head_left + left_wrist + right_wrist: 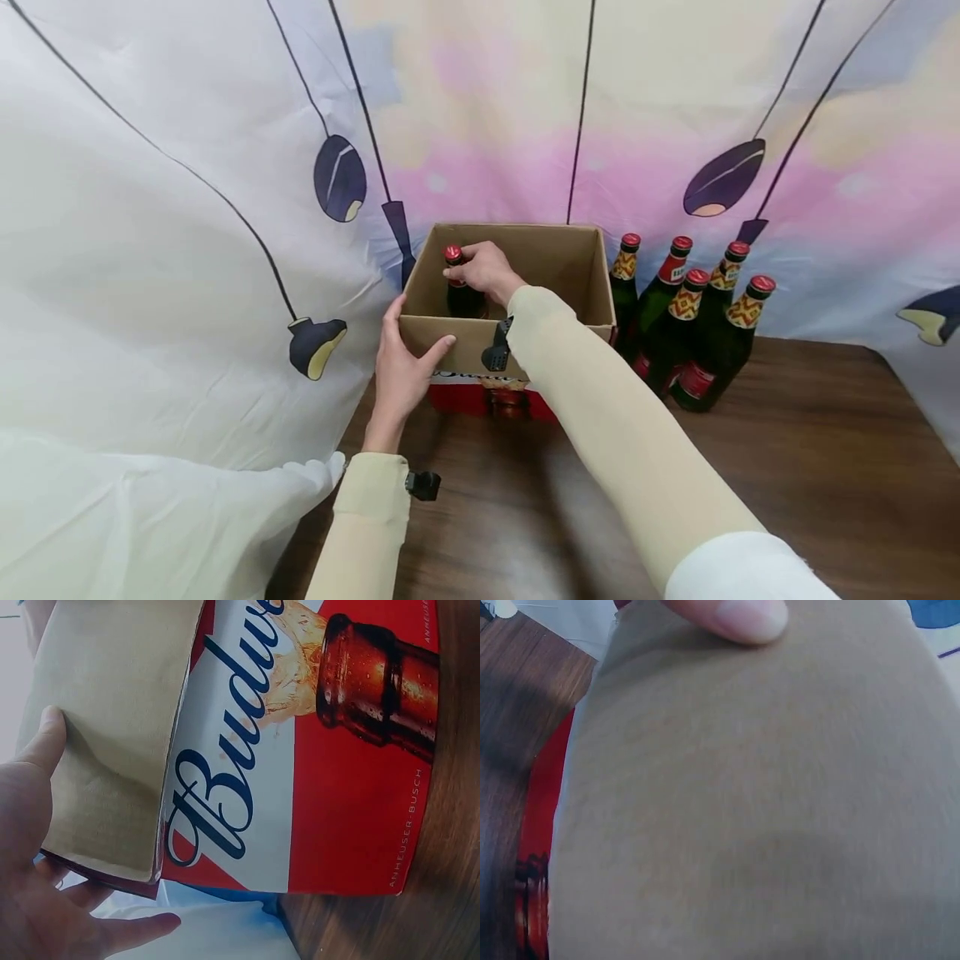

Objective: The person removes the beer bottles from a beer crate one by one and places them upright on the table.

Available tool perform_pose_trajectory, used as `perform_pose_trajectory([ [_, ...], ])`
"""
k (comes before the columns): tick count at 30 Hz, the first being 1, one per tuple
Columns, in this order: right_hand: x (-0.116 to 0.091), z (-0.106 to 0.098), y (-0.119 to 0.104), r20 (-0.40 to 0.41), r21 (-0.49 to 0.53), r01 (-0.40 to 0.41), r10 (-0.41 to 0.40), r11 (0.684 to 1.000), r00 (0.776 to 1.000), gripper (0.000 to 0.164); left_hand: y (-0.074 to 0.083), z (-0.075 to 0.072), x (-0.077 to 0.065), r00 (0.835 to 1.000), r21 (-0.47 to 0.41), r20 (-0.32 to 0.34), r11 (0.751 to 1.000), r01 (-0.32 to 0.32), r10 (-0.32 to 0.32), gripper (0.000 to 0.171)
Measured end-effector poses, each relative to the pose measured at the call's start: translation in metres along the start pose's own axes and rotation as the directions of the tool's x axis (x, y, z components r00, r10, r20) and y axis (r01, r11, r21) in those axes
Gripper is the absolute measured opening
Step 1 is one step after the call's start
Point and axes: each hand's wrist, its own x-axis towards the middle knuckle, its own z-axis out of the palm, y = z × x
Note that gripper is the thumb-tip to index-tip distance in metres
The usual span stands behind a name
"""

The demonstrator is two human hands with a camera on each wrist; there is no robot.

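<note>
A cardboard beer box (454, 357), printed red and white with Budweiser lettering (225, 742), stands with its top open on the table. My left hand (401, 367) holds its front left corner, thumb on the folded-out brown flap (120, 750) and fingers around the left side. Inside the box, near its left wall, is a dark bottle (467, 302) with a red cap. My right hand (487, 271) reaches over the front edge and pinches this bottle at the neck. The bottle's base is hidden by the box front. In the right wrist view the flap (765, 787) and my left thumb (750, 619) fill most of the picture.
Several green bottles (693, 367) with red caps stand close together just right of the box. A printed cloth (487, 125) hangs behind the box and along the left side. The dark wooden table (832, 450) extends to the right and in front.
</note>
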Motion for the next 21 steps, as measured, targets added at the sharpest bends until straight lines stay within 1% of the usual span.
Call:
perform_pose_trajectory([
  [4, -0.009, -0.006, 0.000, -0.093, 0.080, 0.009, -0.001, 0.997, 0.996, 0.043, -0.002, -0.004, 0.002, 1.000, 0.023, 0.010, 1.000, -0.007, 0.007, 0.097],
  [7, -0.015, -0.014, -0.001, -0.156, 0.163, 0.028, -0.002, 0.986, 0.988, 0.037, -0.002, -0.006, 0.007, 0.999, 0.036, 0.033, 0.999, -0.033, 0.032, 0.096],
  [9, -0.018, -0.021, -0.003, -0.182, 0.209, 0.042, -0.004, 0.977, 0.983, 0.036, -0.003, -0.009, 0.011, 0.998, 0.042, 0.040, 0.998, -0.052, 0.051, 0.096],
  [15, -0.027, -0.039, -0.014, -0.201, 0.293, 0.067, -0.007, 0.954, 0.980, 0.039, -0.012, -0.019, 0.023, 0.997, 0.052, 0.034, 0.996, -0.074, 0.073, 0.095],
  [21, -0.034, -0.056, -0.023, -0.211, 0.338, 0.093, -0.021, 0.937, 0.977, 0.042, -0.025, -0.023, 0.029, 0.997, 0.030, 0.060, 0.998, -0.052, 0.051, 0.095],
])
